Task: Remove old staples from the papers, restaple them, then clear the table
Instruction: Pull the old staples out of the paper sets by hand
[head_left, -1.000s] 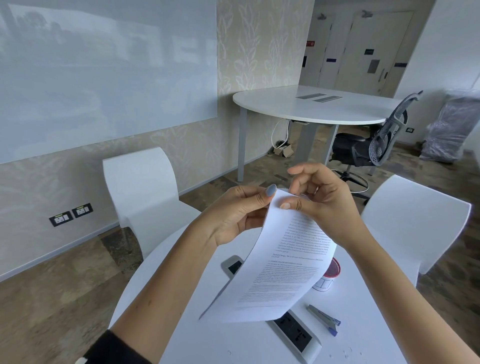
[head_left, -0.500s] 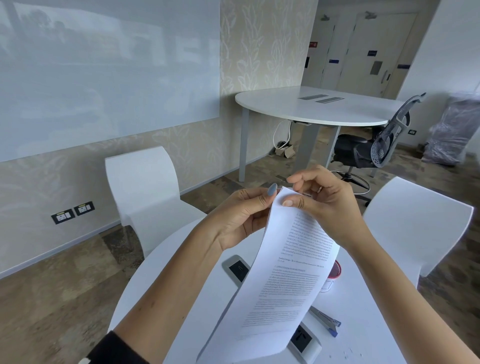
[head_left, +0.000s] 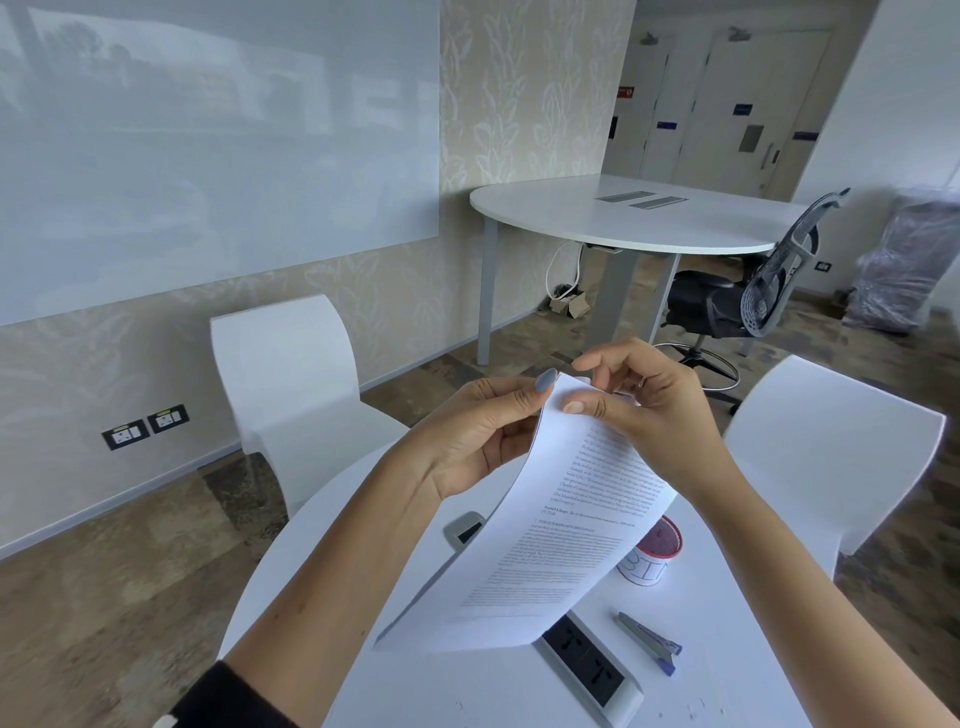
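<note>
I hold a stack of printed papers (head_left: 558, 540) up above the round white table (head_left: 467, 691). My left hand (head_left: 478, 436) pinches the top left corner, thumb on the front. My right hand (head_left: 639, 410) pinches the same top edge just to the right, thumb on the sheet and fingers curled behind it. The sheets hang down and curl toward me; their lower edge hovers over the table. A blue and grey stapler (head_left: 649, 642) lies on the table at the right. No staple is clear to see at the corner.
A small white cup with a red rim (head_left: 652, 553) stands behind the papers. A power socket strip (head_left: 592, 667) is set into the table, partly hidden by the sheets. Two white chairs (head_left: 291, 384) (head_left: 826, 447) stand across the table. Tiny specks lie near the front right edge (head_left: 696, 709).
The lower edge of the papers dropped toward me half a second ago, then swung back up. My right fingers have shifted slightly at the top corner. Both hands keep their hold.
</note>
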